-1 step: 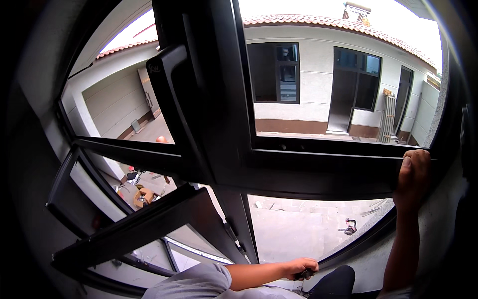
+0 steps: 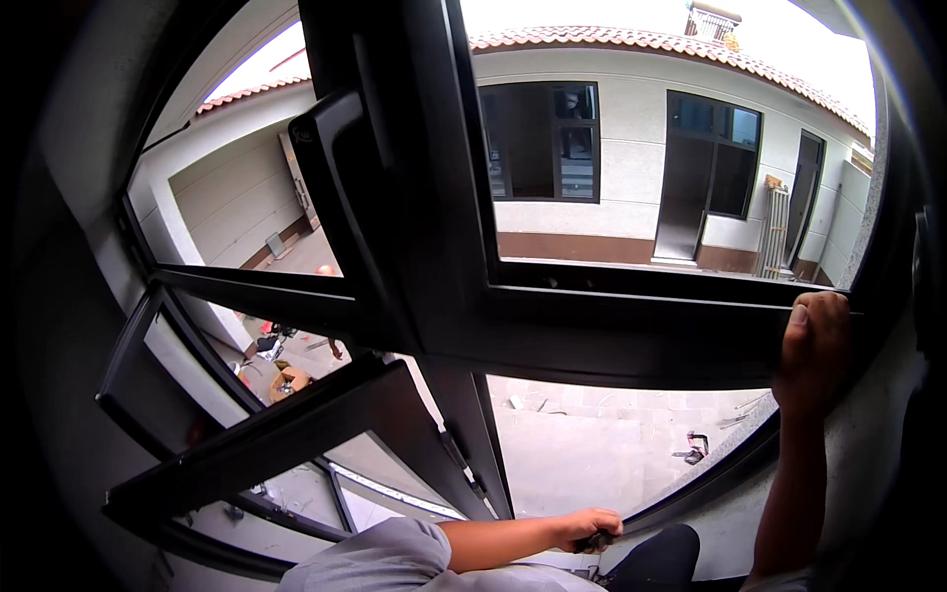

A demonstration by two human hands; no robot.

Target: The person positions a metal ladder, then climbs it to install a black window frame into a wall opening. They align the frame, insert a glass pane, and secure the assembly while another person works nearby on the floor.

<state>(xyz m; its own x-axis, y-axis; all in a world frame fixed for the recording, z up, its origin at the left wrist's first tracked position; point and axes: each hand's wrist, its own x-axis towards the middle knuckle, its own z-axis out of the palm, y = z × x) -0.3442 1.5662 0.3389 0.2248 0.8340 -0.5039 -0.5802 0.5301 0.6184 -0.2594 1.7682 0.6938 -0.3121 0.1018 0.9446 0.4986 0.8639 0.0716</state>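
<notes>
R hand (image 2: 815,340) is clenching the window bar (image 2: 631,331), running horizontally leftward; L hand (image 2: 588,528) is gripping small dark thing (image 2: 595,542) below.

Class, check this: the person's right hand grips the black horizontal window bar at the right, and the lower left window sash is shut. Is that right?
Not quite. The right hand does grip the black horizontal bar, but the lower left sash is swung open, as the head view shows.

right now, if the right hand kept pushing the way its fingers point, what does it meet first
The right hand already grips the dark horizontal window bar, so it meets that bar at once. Beyond it lies only open air over the courtyard, though depth is unclear.
</notes>
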